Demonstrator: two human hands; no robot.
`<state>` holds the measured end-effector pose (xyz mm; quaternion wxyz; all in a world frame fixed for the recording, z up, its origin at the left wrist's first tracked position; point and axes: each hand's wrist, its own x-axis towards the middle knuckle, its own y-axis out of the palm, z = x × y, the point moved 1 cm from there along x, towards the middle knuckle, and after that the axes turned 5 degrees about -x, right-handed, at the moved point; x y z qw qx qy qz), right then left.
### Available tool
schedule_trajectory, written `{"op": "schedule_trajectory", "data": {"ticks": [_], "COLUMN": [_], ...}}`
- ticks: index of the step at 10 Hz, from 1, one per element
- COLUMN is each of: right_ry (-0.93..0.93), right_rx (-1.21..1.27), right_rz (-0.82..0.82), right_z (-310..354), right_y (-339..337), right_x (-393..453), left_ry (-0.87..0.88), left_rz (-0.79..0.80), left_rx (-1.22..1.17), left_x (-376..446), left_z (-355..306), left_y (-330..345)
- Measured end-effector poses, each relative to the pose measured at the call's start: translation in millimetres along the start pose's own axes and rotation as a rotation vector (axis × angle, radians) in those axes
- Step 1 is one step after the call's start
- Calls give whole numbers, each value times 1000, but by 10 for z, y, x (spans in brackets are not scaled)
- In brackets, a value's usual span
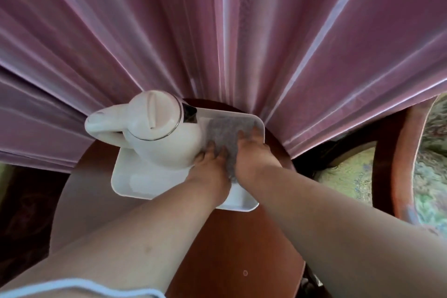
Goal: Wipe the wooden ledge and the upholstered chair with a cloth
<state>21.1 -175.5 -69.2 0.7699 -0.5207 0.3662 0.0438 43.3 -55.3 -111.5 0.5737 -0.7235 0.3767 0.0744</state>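
Observation:
A grey cloth point(225, 132) lies bunched on a white tray point(135, 181) that rests on a round, reddish wooden table point(232, 249). My left hand point(210, 167) presses on the cloth's near left part, right beside a white kettle point(157, 130) standing on the tray. My right hand point(254, 155) grips the cloth's right side, fingers curled into the fabric. The upholstered chair point(420, 189), with a floral seat and a reddish wooden frame, stands at the right edge of the view.
Pink curtains point(217, 31) hang close behind the table and brush the tray's far edge. The kettle's handle points left over the table rim. Dark floor shows at the lower left.

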Motion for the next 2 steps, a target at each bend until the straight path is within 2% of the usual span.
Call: {"op": "schedule_trajectory", "data": {"ticks": [1,2], "right_ry": [20,42], "right_rx": [-7,120], "right_rz": [55,-16], "right_z": [6,-39], "right_y": [-53,-193], "right_x": [-113,-351], "left_ry": [37,68], "left_rz": [-9,-164], "left_rx": [-73,-216], "left_x": [-14,-318], "left_z": [-8,-88], "left_y": [-143,-441]}}
